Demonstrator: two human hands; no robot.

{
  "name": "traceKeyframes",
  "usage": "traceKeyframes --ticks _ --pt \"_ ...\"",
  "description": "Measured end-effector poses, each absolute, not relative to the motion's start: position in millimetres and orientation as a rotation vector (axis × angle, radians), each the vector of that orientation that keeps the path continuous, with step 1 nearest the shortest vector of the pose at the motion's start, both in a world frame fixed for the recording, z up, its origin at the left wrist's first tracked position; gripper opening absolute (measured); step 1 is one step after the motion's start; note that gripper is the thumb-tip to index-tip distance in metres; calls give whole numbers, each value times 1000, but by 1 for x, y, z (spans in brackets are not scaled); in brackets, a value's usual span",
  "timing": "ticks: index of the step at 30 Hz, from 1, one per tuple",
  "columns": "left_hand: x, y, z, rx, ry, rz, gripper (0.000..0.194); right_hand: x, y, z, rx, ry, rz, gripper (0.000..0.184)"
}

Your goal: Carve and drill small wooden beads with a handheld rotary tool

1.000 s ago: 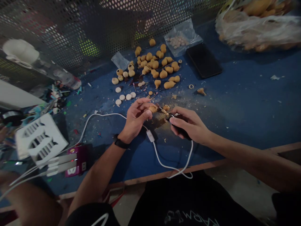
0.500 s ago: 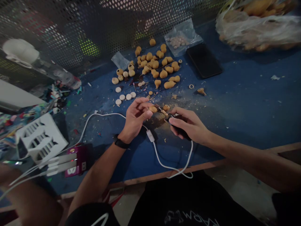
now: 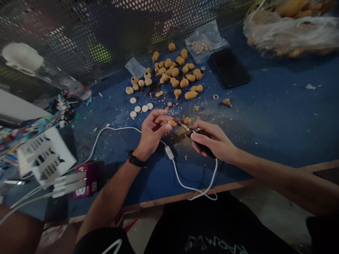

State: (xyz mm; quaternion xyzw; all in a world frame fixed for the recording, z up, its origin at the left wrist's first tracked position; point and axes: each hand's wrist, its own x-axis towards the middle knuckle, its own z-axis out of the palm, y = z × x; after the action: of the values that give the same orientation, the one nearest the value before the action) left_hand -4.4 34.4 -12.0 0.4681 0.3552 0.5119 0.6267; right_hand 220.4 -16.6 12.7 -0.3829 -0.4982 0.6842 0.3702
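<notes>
A small, rounded tan gourd (image 3: 172, 122) is pinched between thumb and fingers of the left hand (image 3: 153, 132). A black corded tool (image 3: 207, 149) lies in the right hand (image 3: 215, 141), its brass-coloured front end (image 3: 185, 127) slanting toward the gourd; contact is unclear

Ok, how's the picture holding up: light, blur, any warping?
Head view: dim overall, with a warm, brighter patch on the blue table near the tip of the black tool in the right hand; head view: the plastic bag looks soft, shapes behind the mesh screen blurred; head view: edges seem stretched, likely wide-angle.
</notes>
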Motion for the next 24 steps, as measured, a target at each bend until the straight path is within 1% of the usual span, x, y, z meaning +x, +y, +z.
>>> traceKeyframes --ticks 14,19,24 --pt "-6 36 -16 1078 765 1175 48 221 -16 14 -974 -1311 1743 26" --pt "-5 36 -15 1086 731 1187 43 220 -17 14 -975 -1352 1748 26" --pt "-5 36 -16 1060 763 1182 48 221 -17 12 -984 -1315 1745 27"
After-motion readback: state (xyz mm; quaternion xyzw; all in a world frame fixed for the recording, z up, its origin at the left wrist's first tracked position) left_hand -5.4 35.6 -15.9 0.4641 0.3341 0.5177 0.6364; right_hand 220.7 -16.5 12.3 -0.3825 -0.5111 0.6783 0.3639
